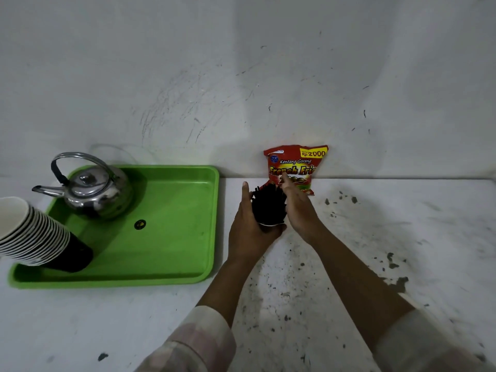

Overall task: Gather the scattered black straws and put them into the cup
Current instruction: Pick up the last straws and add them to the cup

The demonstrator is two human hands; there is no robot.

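head view: black straws bundled upright in the cup, between both hands on the worktop.
left hand wraps the cup's left side and base, thumb pointing up; right hand lies flat with straight fingers against the bundle's right side. red snack bag just behind, against the wall. green tray to the left carries a kettle and stacked cups.
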